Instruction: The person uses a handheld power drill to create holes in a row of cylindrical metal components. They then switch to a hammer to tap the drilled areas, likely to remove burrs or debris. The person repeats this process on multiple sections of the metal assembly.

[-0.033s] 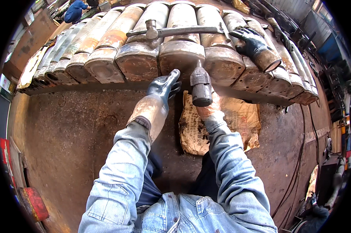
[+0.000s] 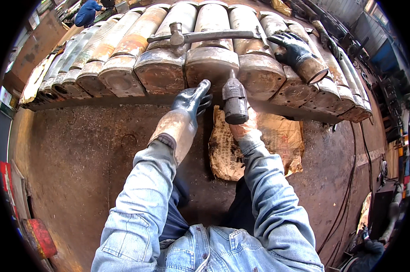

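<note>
My left hand (image 2: 188,100), in a dark coated glove with a stained cuff, is raised at the lower edge of a rusty metal cylinder's squared end (image 2: 212,65). Its thumb points up and the other fingers are apart, partly curled; contact with the metal is unclear. In my right hand (image 2: 249,123) is a dark grey die grinder (image 2: 235,99), tapered towards a thin tip at that end's face. The tool hides most of those fingers. A long-handled hammer (image 2: 205,36) lies across the cylinders' tops. An unworn black glove (image 2: 295,52) rests further right.
Several similar cylinders (image 2: 141,29) stand side by side in a row before me. A torn brown paper sack (image 2: 277,140) lies on the floor under my right forearm. Black hoses (image 2: 350,190) trail along the right. A person in blue (image 2: 88,12) crouches far left.
</note>
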Motion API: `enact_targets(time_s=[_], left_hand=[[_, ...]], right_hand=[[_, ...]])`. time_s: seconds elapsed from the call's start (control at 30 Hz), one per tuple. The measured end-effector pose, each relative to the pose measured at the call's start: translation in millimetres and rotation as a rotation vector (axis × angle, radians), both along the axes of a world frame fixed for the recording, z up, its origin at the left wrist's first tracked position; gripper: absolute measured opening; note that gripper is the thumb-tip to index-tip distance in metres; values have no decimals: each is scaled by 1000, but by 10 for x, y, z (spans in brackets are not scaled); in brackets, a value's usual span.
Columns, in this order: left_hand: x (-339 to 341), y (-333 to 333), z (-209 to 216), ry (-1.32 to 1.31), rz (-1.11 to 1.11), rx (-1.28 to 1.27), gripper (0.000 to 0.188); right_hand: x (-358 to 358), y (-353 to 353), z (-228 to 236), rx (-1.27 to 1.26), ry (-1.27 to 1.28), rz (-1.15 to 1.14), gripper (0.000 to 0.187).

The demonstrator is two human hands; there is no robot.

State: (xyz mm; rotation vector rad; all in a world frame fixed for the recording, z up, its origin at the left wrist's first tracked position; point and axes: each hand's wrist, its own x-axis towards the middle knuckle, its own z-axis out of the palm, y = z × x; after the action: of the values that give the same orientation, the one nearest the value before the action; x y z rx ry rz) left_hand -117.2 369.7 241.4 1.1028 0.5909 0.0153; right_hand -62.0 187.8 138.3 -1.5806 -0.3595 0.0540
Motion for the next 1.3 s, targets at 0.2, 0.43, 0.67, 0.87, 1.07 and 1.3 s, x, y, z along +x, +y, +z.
enact_targets(time_s=[0.2, 0.43, 0.67, 0.87, 1.07, 1.3], left_hand=[[168, -62, -144, 43, -110, -152, 67], [218, -219, 97, 42, -20, -344, 65], [411, -583, -27, -48, -379, -743, 55], [344, -907, 64, -91, -496, -738, 47], [471, -1481, -85, -109, -359, -549, 38], [347, -1840, -3, 43, -362, -857, 38]], right_hand=[[-212, 124, 427, -93, -116, -4, 33], [-470, 132, 1191, -300, -473, 203, 40], [-669, -591, 869, -512, -547, 267, 83], [-967, -1017, 1080, -321, -22, 190, 60], [-1078, -1539, 1035, -431, -71, 132, 49], [-1217, -1785, 1192, -416, 20, 80, 43]])
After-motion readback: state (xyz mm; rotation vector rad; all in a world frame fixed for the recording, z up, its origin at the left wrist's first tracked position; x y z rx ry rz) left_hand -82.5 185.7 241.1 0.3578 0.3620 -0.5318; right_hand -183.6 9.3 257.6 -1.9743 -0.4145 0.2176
